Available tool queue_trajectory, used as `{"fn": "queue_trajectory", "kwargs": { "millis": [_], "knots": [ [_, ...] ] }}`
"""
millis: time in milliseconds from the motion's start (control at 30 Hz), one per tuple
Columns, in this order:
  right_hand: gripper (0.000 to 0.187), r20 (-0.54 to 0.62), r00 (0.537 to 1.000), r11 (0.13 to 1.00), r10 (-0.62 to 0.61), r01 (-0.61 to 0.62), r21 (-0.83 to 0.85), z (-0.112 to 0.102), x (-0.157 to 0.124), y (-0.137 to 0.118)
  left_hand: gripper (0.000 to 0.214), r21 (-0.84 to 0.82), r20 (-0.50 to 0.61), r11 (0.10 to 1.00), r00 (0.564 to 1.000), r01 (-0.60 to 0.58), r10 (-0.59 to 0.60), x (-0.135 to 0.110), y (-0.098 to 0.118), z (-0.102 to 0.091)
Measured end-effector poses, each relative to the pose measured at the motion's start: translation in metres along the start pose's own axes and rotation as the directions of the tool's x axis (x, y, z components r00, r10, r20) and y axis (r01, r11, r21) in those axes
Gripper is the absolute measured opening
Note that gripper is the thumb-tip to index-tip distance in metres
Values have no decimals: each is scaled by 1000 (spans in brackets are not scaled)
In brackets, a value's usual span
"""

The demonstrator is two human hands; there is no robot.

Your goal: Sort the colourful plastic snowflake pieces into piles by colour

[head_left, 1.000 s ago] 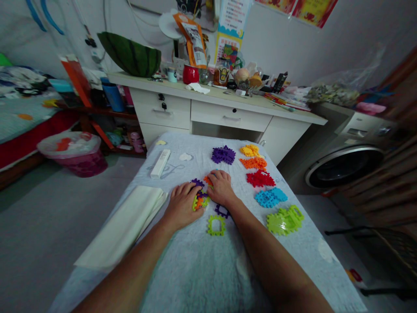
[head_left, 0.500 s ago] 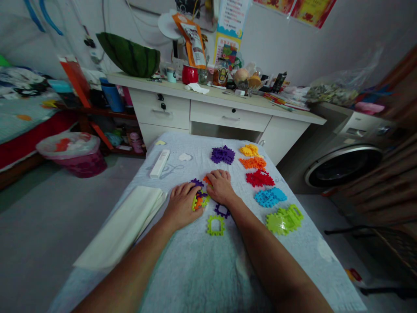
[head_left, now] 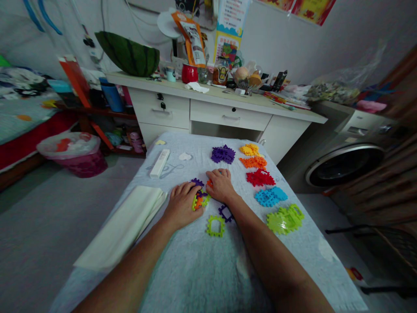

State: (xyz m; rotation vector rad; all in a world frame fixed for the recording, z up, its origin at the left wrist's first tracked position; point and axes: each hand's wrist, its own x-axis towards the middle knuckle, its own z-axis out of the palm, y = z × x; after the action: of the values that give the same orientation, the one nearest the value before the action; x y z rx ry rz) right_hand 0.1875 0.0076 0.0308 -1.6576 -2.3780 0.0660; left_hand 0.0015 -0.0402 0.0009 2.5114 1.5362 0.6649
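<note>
Under the fingers of my left hand (head_left: 183, 203) is a small cluster of interlocking toothed plastic pieces (head_left: 200, 201), green, orange and purple. The hand grips its left side, and part of it is hidden. My right hand (head_left: 220, 184) curls over an orange toothed piece (head_left: 210, 183) just right of the cluster; most of that piece is covered. Below the right hand lies a purple square frame piece (head_left: 225, 213), partly behind the wrist. Nearer me rests a green square frame piece (head_left: 215, 226), flat on the cloth.
Piles of toothed pieces sit further off: purple (head_left: 223, 154), yellow (head_left: 249, 149), orange (head_left: 253, 162), red (head_left: 259, 177), blue (head_left: 270, 197) and green (head_left: 285, 219). At left are a long white box (head_left: 160, 163) and a folded white cloth (head_left: 120, 228). A white desk (head_left: 215, 91) stands beyond the table.
My right hand has shifted slightly, and its fingers cover more of the orange piece. The purple frame piece has turned and moved slightly right. My left hand stays in place.
</note>
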Motion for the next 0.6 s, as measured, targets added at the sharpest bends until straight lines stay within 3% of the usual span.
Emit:
{"fn": "queue_trajectory", "kwargs": {
  "millis": [433, 600],
  "knots": [
    [40, -165, 981, 935, -98, 148, 321, 3, 1, 1, 59, -6, 6, 1000, 1000, -2, 2, 0, 1, -2],
    [36, -132, 988, 915, -75, 121, 386, 1, -1, -3, 58, -14, 13, 1000, 1000, 3, -2, 1, 1, -1]
  ]
}}
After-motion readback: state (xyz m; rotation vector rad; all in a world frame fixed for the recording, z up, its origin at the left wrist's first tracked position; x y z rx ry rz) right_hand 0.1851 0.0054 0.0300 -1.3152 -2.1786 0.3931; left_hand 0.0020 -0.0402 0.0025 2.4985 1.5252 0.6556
